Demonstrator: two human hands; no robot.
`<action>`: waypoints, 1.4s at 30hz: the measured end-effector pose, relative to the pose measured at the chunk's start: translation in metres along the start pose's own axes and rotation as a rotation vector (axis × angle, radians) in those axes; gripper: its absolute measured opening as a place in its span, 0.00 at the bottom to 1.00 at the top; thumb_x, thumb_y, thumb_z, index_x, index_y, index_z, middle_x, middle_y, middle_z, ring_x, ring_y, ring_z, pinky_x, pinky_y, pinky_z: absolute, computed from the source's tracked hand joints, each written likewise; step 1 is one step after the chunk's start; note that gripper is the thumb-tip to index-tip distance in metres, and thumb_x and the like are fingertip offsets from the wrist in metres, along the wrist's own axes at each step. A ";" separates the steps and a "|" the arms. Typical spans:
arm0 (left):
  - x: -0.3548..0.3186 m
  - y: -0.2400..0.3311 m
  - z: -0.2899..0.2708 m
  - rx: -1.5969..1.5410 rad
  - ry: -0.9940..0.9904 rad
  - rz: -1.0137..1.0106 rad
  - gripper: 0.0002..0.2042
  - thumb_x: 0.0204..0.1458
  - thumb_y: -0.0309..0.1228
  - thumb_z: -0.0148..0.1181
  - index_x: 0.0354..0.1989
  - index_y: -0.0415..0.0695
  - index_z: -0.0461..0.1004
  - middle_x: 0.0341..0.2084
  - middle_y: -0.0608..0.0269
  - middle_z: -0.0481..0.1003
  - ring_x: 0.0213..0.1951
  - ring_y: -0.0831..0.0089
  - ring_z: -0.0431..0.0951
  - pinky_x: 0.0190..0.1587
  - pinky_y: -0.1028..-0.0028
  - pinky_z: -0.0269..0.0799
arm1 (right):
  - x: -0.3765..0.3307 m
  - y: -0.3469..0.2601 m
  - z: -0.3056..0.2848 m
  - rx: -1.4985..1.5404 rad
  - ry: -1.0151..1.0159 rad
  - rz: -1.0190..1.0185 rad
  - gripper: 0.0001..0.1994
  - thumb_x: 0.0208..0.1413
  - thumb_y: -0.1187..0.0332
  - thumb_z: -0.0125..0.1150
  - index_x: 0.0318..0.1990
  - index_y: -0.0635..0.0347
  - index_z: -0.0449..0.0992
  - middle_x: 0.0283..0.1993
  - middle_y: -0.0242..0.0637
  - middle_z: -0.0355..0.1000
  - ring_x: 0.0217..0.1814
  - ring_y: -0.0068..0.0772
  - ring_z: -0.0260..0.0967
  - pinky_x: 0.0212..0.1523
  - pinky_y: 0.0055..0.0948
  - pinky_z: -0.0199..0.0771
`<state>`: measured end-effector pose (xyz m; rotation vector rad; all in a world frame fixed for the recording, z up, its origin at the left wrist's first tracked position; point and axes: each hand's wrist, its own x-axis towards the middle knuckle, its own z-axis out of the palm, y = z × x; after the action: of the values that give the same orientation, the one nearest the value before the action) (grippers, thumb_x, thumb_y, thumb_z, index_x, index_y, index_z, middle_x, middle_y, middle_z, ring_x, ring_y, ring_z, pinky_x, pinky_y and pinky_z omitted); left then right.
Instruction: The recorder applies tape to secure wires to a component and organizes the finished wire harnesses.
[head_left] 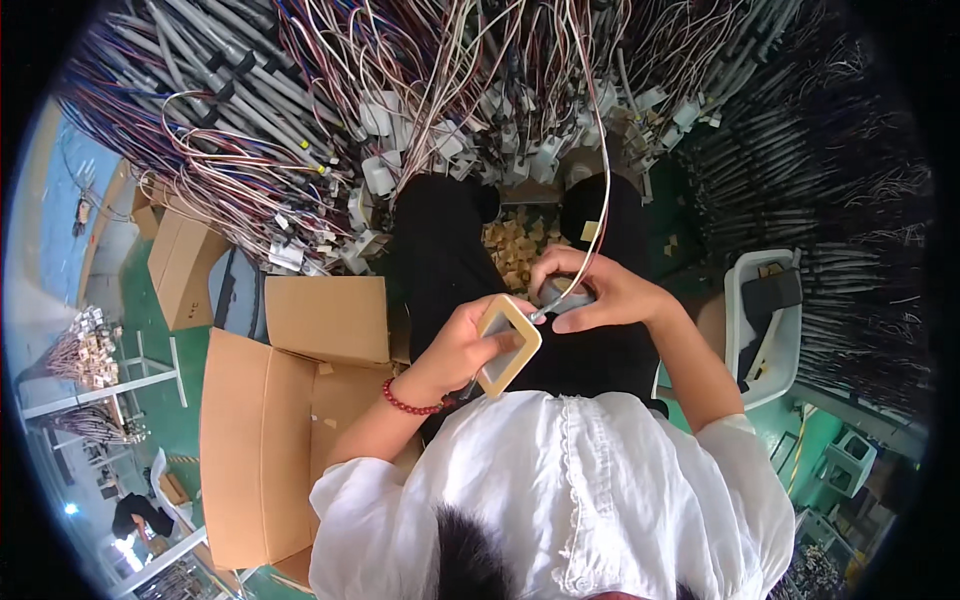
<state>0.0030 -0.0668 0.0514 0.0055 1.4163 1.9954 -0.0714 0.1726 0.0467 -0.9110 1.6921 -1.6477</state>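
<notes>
Hands (530, 320) above open cardboard box (255, 450)

Grey part (562, 293) mostly hidden under right hand (600, 292) fingers, shape unclear. Left hand (462, 345) covers tan frame (508, 343) lower edge. Wire bundles (330, 110) cut off at top rim. Far-left racks too small to tell.

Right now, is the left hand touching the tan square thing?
Touching. The head view shows the left hand with fingers wrapped around the tan square frame, gripping its edge.
</notes>
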 end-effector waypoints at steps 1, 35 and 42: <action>0.001 0.000 -0.001 -0.001 -0.002 0.026 0.12 0.55 0.21 0.58 0.48 0.40 0.73 0.39 0.67 0.77 0.41 0.81 0.75 0.45 0.77 0.72 | -0.002 -0.002 0.001 0.019 0.018 0.056 0.19 0.47 0.65 0.69 0.46 0.60 0.71 0.44 0.34 0.67 0.48 0.28 0.64 0.53 0.30 0.63; 0.130 -0.036 -0.060 1.320 0.285 0.311 0.39 0.52 0.39 0.65 0.69 0.43 0.51 0.66 0.50 0.56 0.67 0.52 0.56 0.66 0.60 0.56 | -0.100 0.044 0.039 -0.381 1.151 0.113 0.03 0.51 0.76 0.60 0.33 0.66 0.76 0.37 0.39 0.72 0.38 0.36 0.72 0.40 0.32 0.71; 0.139 0.027 -0.071 1.080 0.884 0.827 0.40 0.44 0.33 0.71 0.64 0.36 0.55 0.61 0.44 0.60 0.63 0.51 0.60 0.64 0.60 0.56 | -0.073 0.064 0.031 -0.967 1.135 0.122 0.04 0.49 0.72 0.65 0.32 0.58 0.77 0.44 0.40 0.70 0.48 0.49 0.68 0.45 0.41 0.71</action>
<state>-0.1446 -0.0577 -0.0062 0.2434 3.3518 1.4953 -0.0073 0.2133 -0.0217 -0.1025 3.3748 -1.2384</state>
